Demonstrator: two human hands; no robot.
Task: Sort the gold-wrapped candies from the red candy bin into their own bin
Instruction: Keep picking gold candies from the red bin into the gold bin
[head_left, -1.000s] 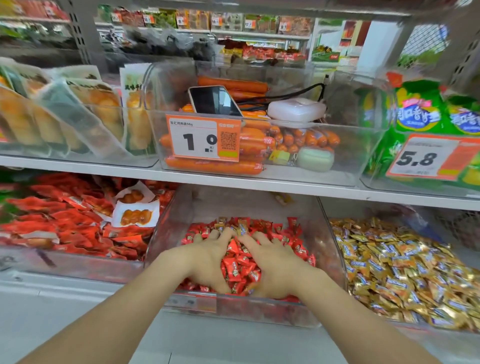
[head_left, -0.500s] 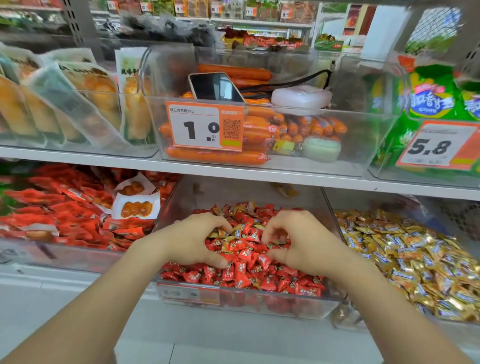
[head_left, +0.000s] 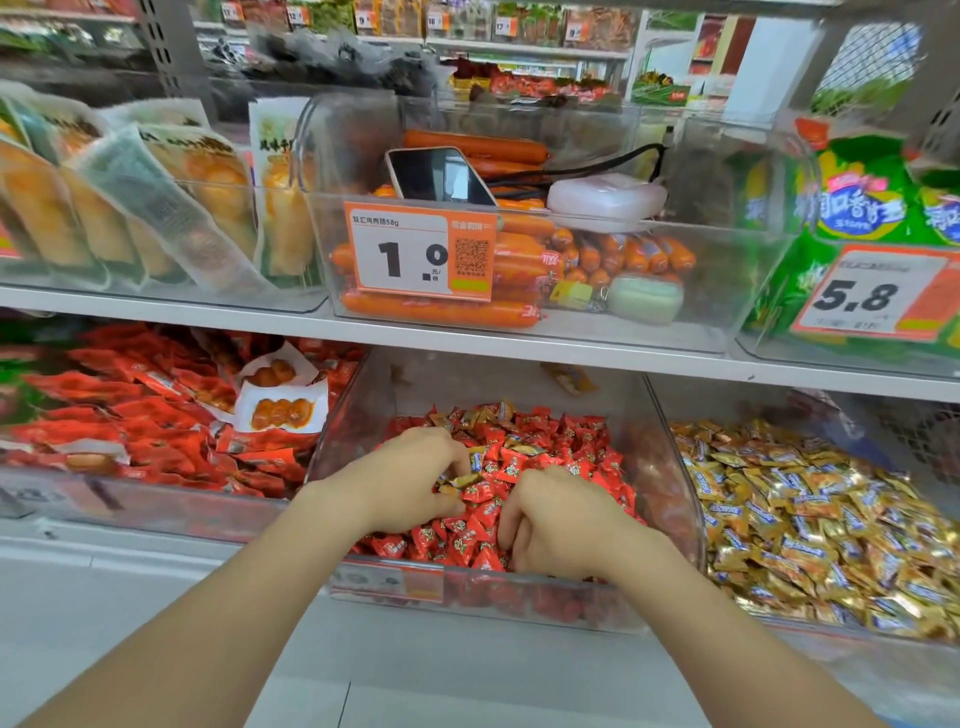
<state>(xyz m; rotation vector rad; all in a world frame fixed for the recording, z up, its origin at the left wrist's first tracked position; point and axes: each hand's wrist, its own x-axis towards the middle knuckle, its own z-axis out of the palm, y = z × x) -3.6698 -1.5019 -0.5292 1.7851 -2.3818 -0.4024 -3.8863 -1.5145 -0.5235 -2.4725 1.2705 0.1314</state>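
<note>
In the clear red candy bin (head_left: 670, 467) on the lower shelf, the left hand (head_left: 405, 480) has its grip curled narrow round a few gold-wrapped candies (head_left: 456, 479), which are mostly hidden under its fingers. Just beside it, the right hand (head_left: 558, 525) sinks curled fingers into the red candies (head_left: 550, 441). Its fingertips are buried, so I cannot tell whether that grip holds anything. More gold-wrapped candies lie at the pile's back. The gold candy bin (head_left: 810, 626) on the right is cut off at the frame edge.

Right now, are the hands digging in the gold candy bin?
No, the left hand and right hand are both in the red candy bin, left of the gold candy bin.
</note>
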